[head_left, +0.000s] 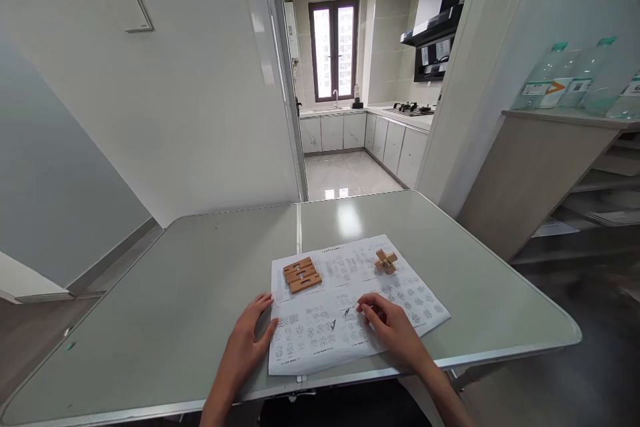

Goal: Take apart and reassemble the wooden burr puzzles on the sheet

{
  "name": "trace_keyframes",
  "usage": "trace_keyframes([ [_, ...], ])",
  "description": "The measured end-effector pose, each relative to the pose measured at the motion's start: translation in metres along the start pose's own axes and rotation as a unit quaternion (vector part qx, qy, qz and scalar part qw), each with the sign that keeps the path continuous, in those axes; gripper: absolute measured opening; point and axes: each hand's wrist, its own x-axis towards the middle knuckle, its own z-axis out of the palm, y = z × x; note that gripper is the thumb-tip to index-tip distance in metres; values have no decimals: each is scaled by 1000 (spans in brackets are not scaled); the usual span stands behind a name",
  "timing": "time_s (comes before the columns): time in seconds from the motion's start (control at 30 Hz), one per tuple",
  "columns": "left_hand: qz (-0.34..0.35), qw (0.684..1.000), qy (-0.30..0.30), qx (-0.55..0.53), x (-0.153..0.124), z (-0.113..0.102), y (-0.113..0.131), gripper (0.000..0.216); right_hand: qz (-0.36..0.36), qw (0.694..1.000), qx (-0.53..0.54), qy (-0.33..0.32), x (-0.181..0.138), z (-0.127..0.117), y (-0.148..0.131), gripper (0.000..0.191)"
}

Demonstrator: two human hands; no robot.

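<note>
A printed sheet of paper [350, 340] covered in small line drawings lies on the table in front of me. My left hand [247, 330] rests at its left edge, fingers apart, holding nothing. My right hand [389, 323] lies over the sheet's lower right part, its fingers loosely curled and nothing visible in them. Beyond my left hand, notched wooden puzzle pieces [303, 275] sit side by side on the paper. Near the far right corner of the sheet stands a small cross-shaped wooden puzzle [385, 261] with a dark mark on it.
The pale green table [200, 293] has a metal-trimmed edge and a seam down its middle. A small green scrap [69, 346] lies at its left edge. Several plastic bottles [543, 80] stand on a wooden cabinet [535, 173] at right. Through the doorway shows a kitchen counter [333, 130].
</note>
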Motion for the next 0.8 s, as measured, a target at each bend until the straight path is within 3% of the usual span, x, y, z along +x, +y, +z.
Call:
trace_keyframes([
  [0.8,-4,1000,6,9,0,-3,1,40,-6,1000,-10,5,0,2,-4,38],
])
